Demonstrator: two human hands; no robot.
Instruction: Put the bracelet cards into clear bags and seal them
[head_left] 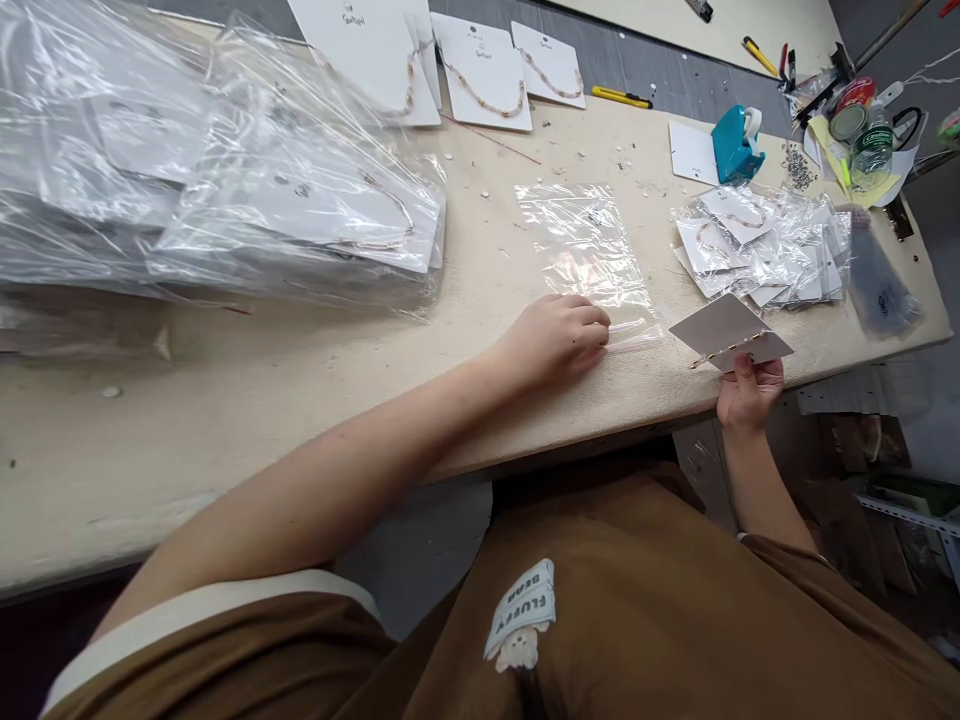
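My left hand (pixel 566 338) rests on the table with its fingers curled at the near edge of a clear plastic bag (pixel 600 255). The fingertips seem to pinch that edge, though they are partly hidden. The bag lies flat and wrinkled, stretching away from me. At the table's front edge, my right hand (pixel 750 395) grips a white jewelry card (pixel 720 322) by its lower corner, thumb on top. A beaded bracelet (pixel 731 350) with gold and pale beads runs across the card under the thumb.
Large plastic-wrapped stacks of cards (pixel 225 190) fill the left side. Carded bracelets (pixel 484 75) lie at the back beside a yellow cutter (pixel 621 97). To the right are a pile of bagged cards (pixel 772 250), a teal tape dispenser (pixel 736 145) and a bottle (pixel 872 150).
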